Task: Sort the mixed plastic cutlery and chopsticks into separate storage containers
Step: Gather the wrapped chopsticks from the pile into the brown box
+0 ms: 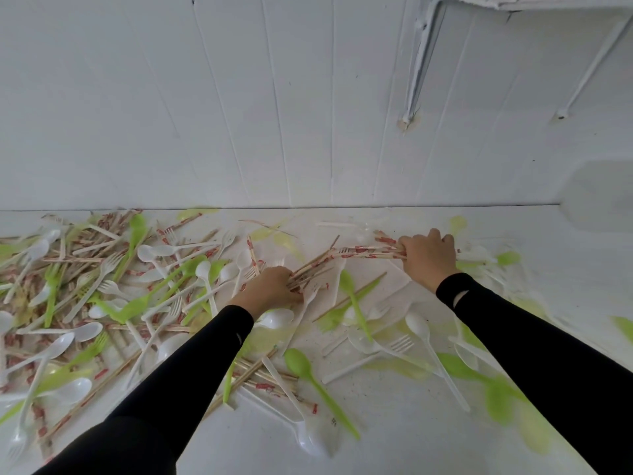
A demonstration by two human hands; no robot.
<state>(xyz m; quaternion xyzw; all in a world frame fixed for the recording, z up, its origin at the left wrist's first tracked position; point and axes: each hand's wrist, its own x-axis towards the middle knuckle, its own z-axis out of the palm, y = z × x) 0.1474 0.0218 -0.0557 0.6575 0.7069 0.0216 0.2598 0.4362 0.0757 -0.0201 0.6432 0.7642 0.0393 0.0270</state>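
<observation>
Now | left hand [270, 290] grips chopsticks [359, 252] | right hand [428, 258] grips chopsticks | mixed cutlery [202, 269] loose on white table [411, 440]

Red-printed chopsticks [359, 252] and green-white plastic cutlery [298, 365] — jumbled flat together.

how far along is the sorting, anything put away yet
Early on. Done: nothing that shows; no storage container is in view. In hand: the right hand grips a bunch of wrapped chopsticks, and the left hand grips loose chopsticks at the pile's edge. Left: the mixed pile of white and green spoons, forks and chopsticks spread over the white table.
</observation>
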